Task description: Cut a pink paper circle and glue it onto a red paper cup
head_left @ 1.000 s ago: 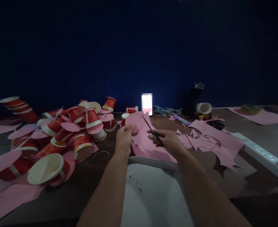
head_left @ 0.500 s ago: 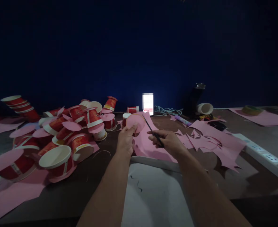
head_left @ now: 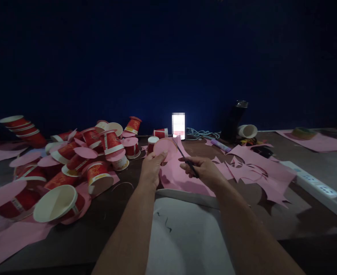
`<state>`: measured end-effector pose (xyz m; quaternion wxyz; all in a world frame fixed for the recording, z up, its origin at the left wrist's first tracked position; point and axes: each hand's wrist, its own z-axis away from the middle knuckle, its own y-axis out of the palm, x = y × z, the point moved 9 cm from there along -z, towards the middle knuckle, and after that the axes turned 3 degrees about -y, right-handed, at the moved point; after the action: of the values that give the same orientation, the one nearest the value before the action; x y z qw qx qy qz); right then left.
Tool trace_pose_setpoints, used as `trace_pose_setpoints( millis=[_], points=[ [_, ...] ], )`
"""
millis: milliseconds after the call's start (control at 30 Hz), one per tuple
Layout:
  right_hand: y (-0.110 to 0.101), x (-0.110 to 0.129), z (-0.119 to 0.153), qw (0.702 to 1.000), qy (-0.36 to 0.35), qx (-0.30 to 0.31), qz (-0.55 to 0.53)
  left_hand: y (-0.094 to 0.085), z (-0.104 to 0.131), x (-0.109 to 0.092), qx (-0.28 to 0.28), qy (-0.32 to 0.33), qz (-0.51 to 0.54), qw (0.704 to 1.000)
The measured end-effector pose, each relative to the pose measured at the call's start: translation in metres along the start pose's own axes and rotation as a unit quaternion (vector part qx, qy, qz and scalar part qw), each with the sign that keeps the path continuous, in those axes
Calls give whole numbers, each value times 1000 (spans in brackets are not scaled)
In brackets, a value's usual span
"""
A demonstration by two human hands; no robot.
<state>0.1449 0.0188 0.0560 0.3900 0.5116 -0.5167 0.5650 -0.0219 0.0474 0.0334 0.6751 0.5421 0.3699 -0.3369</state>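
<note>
Near the middle of the view, my left hand [head_left: 154, 164] pinches a round pink paper disc [head_left: 168, 148] by its lower left edge. My right hand [head_left: 198, 168] is closed on the handles of black scissors [head_left: 189, 163], whose blades point up and left to the right edge of the disc. Behind and below the disc lies a larger pink sheet [head_left: 175, 175]. Whether the blades touch the paper is too small to tell.
Red paper cups [head_left: 95, 172] with pink discs crowd the left. Cut pink scraps [head_left: 257, 170] and a white power strip [head_left: 314, 187] lie right. A lit phone [head_left: 179, 125], cable [head_left: 203, 133] and black bottle [head_left: 234, 122] stand behind. A white box [head_left: 191, 233] is in front.
A cup at the front left has tipped over leftward, its mouth now turned more to the viewer. My left hand and the disc have shifted very slightly.
</note>
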Motion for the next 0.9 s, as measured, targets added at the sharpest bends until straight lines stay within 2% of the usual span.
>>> trace_pose_setpoints(
  millis=[400,633,800,900],
  points=[
    [1,1,0,1000,6,-7,-3,0,0,-4,0,7,38,999],
    [5,2,1,1000,8,-5,-7,-4,1,-4,-41,16,42,998],
    [5,2,1,1000,1,-6,-9,5,2,2,-2,6,59,998],
    [5,1,0,1000,1,6,0,1,2,1,-20,12,40,999]
  ],
)
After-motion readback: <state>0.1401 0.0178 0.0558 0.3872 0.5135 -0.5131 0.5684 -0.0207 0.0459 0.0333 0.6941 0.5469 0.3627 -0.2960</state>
